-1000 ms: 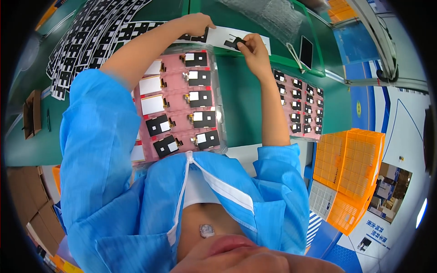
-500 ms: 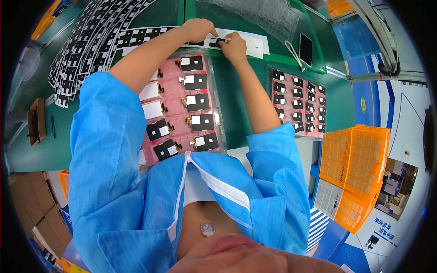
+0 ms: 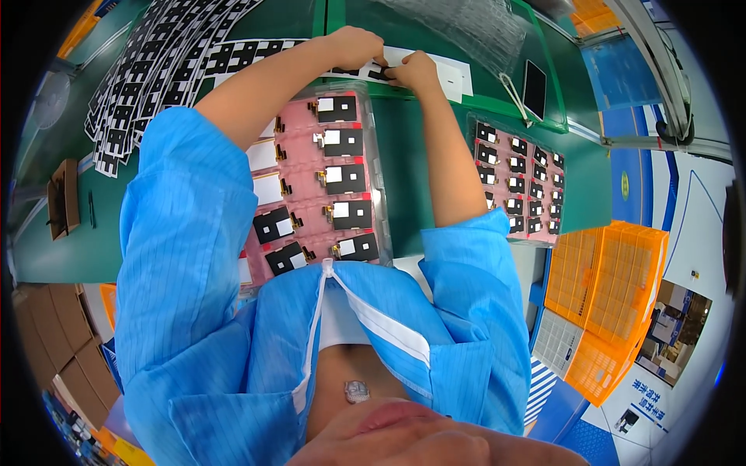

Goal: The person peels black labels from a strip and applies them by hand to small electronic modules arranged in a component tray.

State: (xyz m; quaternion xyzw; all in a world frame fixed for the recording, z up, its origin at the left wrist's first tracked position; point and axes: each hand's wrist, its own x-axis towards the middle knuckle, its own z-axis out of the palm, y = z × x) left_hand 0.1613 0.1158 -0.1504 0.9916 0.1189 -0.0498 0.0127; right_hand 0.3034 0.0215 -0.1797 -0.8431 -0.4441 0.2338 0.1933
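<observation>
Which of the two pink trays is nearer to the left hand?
The left tray, partly covered by the left forearm: its far edge is near the left hand. The right tray lies beyond the right forearm, farther from that hand.

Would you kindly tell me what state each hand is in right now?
Left hand: curled at the white strip; grip cannot be told.
Right hand: curled at a black piece; grip cannot be told.

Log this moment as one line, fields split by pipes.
left hand: at black-and-white sheet | right hand: same sheet | pink tray: nearer body, holding flat parts
</observation>
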